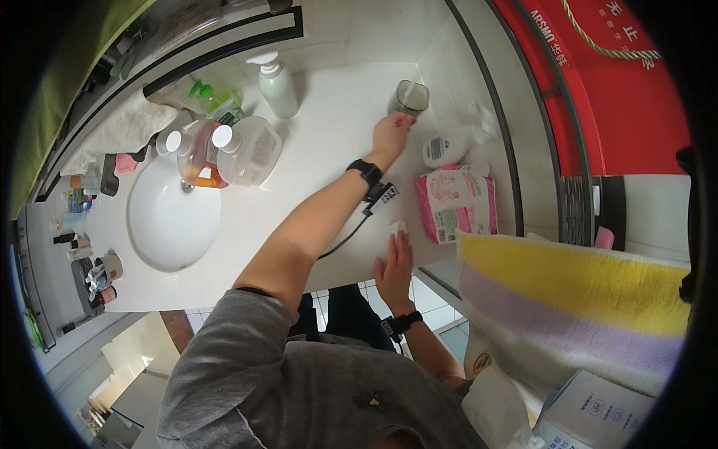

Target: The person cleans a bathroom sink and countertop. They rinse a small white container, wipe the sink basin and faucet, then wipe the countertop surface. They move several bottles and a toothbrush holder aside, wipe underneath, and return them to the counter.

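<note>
At the back right of the white countertop (331, 168) stands a grey translucent square tumbler (413, 96). My left hand (391, 136) reaches across to it, fingers curled against its near side; their tips are partly hidden. Near the counter's front edge, my right hand (395, 255) lies palm down with its fingers stretched forward. A crumpled white tissue (397, 226) is under its fingertips. Just right of that hand sits a pink and white soft pack (457, 202). Beyond the pack, a white pump bottle (446, 149) lies tipped on its side.
A round washbasin (171, 224) is at left, with a clear jug (252, 151) and an amber jug (197, 149) beside it. Behind stands a pale green pump bottle (279, 90). A striped towel (566, 292) hangs at right, below a red bag (628, 106).
</note>
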`<action>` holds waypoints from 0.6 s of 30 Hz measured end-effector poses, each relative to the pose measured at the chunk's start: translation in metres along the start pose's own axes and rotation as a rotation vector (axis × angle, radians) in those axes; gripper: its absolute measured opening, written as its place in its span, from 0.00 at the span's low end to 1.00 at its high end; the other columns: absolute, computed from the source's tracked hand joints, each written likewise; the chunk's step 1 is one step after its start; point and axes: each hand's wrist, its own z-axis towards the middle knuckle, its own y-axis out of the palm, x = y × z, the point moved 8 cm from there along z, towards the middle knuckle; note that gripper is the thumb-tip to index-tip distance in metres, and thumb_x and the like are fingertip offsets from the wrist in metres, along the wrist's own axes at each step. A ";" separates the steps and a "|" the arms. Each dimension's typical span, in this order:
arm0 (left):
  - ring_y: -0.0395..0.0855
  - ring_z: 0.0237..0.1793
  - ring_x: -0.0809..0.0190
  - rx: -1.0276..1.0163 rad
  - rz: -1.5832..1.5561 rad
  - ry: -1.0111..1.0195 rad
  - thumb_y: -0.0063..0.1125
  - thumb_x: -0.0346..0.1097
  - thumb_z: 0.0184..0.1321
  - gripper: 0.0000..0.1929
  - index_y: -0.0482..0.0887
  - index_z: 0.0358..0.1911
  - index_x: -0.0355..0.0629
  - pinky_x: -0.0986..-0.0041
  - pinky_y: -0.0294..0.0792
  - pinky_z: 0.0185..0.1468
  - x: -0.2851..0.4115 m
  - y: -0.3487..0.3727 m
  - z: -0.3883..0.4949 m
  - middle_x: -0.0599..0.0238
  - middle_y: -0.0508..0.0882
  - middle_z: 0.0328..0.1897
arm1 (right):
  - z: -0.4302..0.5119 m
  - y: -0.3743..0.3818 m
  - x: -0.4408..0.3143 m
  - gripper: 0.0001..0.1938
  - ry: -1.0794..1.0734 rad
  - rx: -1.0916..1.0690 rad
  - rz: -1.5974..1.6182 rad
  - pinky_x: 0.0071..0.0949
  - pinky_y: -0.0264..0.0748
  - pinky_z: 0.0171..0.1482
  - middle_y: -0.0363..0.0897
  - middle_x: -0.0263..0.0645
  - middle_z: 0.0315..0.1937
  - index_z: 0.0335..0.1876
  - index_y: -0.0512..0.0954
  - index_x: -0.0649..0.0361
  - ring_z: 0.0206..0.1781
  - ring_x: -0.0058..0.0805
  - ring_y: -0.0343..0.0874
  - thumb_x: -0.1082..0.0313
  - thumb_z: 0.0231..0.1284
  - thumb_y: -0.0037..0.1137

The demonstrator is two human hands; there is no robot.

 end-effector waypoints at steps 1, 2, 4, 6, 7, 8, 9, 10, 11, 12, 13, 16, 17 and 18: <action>0.88 0.36 0.49 -0.010 -0.007 0.027 0.58 0.46 0.71 0.14 0.91 0.41 0.44 0.62 0.77 0.41 0.006 0.011 0.001 0.54 0.90 0.35 | 0.000 0.000 0.000 0.36 -0.005 -0.006 0.000 0.58 0.50 0.79 0.53 0.60 0.80 0.78 0.58 0.71 0.82 0.61 0.51 0.64 0.70 0.55; 0.88 0.36 0.49 -0.039 -0.001 0.016 0.59 0.46 0.70 0.14 0.91 0.41 0.43 0.62 0.77 0.41 0.008 0.021 0.002 0.53 0.90 0.35 | 0.000 0.000 -0.001 0.36 -0.009 -0.013 0.002 0.58 0.50 0.80 0.53 0.60 0.80 0.78 0.57 0.71 0.82 0.61 0.51 0.64 0.69 0.55; 0.86 0.35 0.60 -0.066 -0.012 0.004 0.60 0.43 0.72 0.14 0.91 0.44 0.41 0.68 0.76 0.41 0.013 0.036 -0.002 0.60 0.91 0.35 | 0.000 0.001 -0.001 0.36 -0.006 -0.030 0.005 0.58 0.49 0.80 0.52 0.59 0.80 0.79 0.57 0.70 0.82 0.60 0.51 0.64 0.69 0.56; 0.86 0.34 0.66 -0.115 -0.041 -0.053 0.60 0.42 0.72 0.14 0.92 0.47 0.39 0.70 0.76 0.41 0.015 0.050 -0.010 0.62 0.92 0.36 | 0.001 0.001 0.000 0.37 0.005 -0.034 0.006 0.58 0.49 0.80 0.52 0.59 0.80 0.79 0.57 0.69 0.82 0.60 0.51 0.64 0.69 0.56; 0.86 0.34 0.65 -0.131 -0.068 -0.083 0.60 0.42 0.72 0.14 0.92 0.47 0.40 0.70 0.76 0.41 0.016 0.053 -0.014 0.61 0.92 0.37 | 0.001 0.002 0.000 0.37 0.010 -0.040 0.011 0.57 0.49 0.80 0.52 0.59 0.80 0.79 0.57 0.69 0.82 0.60 0.51 0.64 0.69 0.56; 0.86 0.35 0.65 -0.148 -0.095 -0.109 0.60 0.42 0.72 0.14 0.92 0.48 0.40 0.70 0.76 0.42 0.018 0.055 -0.016 0.61 0.92 0.37 | 0.000 0.002 0.000 0.37 0.010 -0.038 0.020 0.57 0.49 0.80 0.52 0.60 0.81 0.79 0.57 0.68 0.82 0.60 0.51 0.64 0.68 0.56; 0.86 0.36 0.64 -0.160 -0.078 -0.126 0.60 0.43 0.72 0.14 0.92 0.48 0.40 0.70 0.76 0.43 0.019 0.054 -0.017 0.60 0.92 0.38 | 0.001 0.001 -0.001 0.37 0.003 -0.023 0.026 0.57 0.48 0.80 0.52 0.60 0.81 0.80 0.57 0.68 0.82 0.60 0.51 0.64 0.68 0.56; 0.86 0.37 0.64 -0.177 -0.062 -0.140 0.60 0.43 0.72 0.15 0.91 0.48 0.40 0.70 0.76 0.43 0.021 0.054 -0.017 0.60 0.92 0.38 | 0.000 0.002 0.000 0.37 0.012 -0.038 0.016 0.58 0.48 0.80 0.51 0.60 0.81 0.80 0.57 0.67 0.82 0.60 0.52 0.64 0.68 0.56; 0.86 0.37 0.64 -0.195 -0.047 -0.148 0.60 0.44 0.72 0.15 0.91 0.48 0.40 0.69 0.77 0.44 0.023 0.053 -0.016 0.59 0.92 0.39 | 0.001 0.001 -0.001 0.37 -0.002 -0.030 0.014 0.58 0.48 0.80 0.51 0.61 0.81 0.80 0.56 0.67 0.82 0.60 0.52 0.64 0.68 0.56; 0.86 0.38 0.65 -0.242 -0.090 -0.172 0.59 0.45 0.73 0.16 0.91 0.49 0.41 0.70 0.76 0.45 0.024 0.055 -0.015 0.60 0.92 0.38 | 0.001 0.000 -0.002 0.38 -0.014 -0.023 0.010 0.58 0.48 0.80 0.51 0.61 0.81 0.80 0.56 0.67 0.82 0.60 0.52 0.64 0.68 0.56; 0.85 0.39 0.65 -0.260 -0.084 -0.165 0.59 0.46 0.73 0.17 0.90 0.52 0.41 0.70 0.76 0.46 0.025 0.053 -0.015 0.61 0.91 0.39 | 0.001 0.000 -0.003 0.38 -0.016 -0.020 0.002 0.59 0.49 0.80 0.51 0.61 0.81 0.80 0.56 0.67 0.82 0.60 0.52 0.64 0.68 0.56; 0.84 0.43 0.65 -0.324 -0.170 -0.203 0.58 0.46 0.73 0.19 0.86 0.58 0.42 0.69 0.76 0.48 0.023 0.048 -0.023 0.64 0.89 0.45 | 0.001 0.001 -0.003 0.38 -0.020 -0.032 0.010 0.59 0.49 0.80 0.50 0.62 0.81 0.80 0.56 0.67 0.82 0.60 0.51 0.64 0.68 0.56; 0.83 0.45 0.65 -0.323 -0.263 -0.237 0.58 0.46 0.73 0.19 0.84 0.60 0.43 0.69 0.76 0.48 0.019 0.042 -0.033 0.66 0.88 0.47 | 0.000 0.001 -0.002 0.38 -0.017 -0.030 0.012 0.59 0.49 0.80 0.50 0.62 0.81 0.80 0.56 0.67 0.82 0.60 0.51 0.64 0.68 0.56; 0.83 0.46 0.66 -0.322 -0.354 -0.271 0.58 0.46 0.73 0.20 0.82 0.62 0.43 0.69 0.76 0.49 0.015 0.034 -0.043 0.67 0.86 0.50 | 0.000 0.001 -0.003 0.37 -0.019 -0.028 -0.007 0.59 0.50 0.80 0.51 0.62 0.80 0.80 0.57 0.68 0.82 0.60 0.52 0.64 0.68 0.56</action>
